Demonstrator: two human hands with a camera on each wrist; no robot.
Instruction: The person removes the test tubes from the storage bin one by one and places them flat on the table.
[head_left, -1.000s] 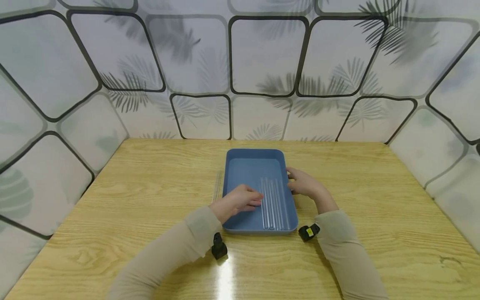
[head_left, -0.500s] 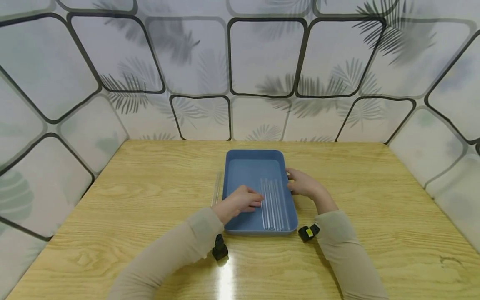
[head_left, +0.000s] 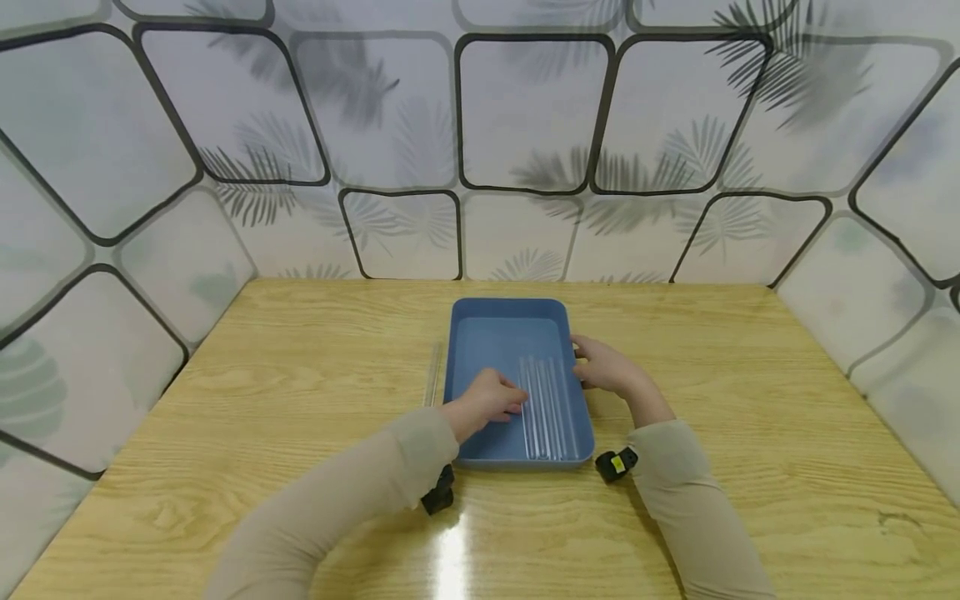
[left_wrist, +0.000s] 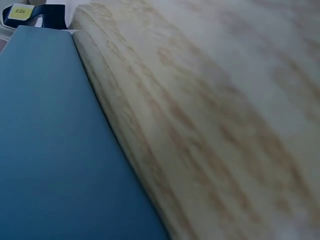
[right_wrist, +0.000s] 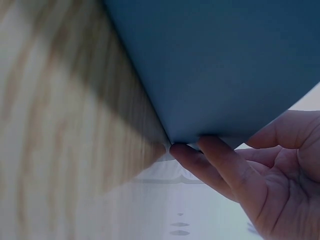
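A blue rectangular tray (head_left: 487,333) sits on the wooden table with several long, clear tubes (head_left: 551,408) lying side by side along its right half. Over the tray, my left hand (head_left: 487,396) pinches the leftmost tube at its upper part, between thumb and fingertips. Its pinch is hidden from the left wrist view, which has only the tray's outer wall (left_wrist: 65,130) and the table. My right hand (head_left: 607,367) rests against the tray's right side. In the right wrist view, nearly straight fingers (right_wrist: 235,175) touch the outer wall.
Another clear, slender piece (head_left: 432,375) lies on the wooden table (head_left: 315,350) just left of the tray, partly behind the left sleeve. A patterned wall (head_left: 525,233) stands along the back and both sides. Wrist cameras (head_left: 617,464) hang beneath both cuffs.
My left wrist and forearm have shifted slightly right and forward, while the fingertips stay at the leftmost tube. The right hand and the tray stay nearly where they were.
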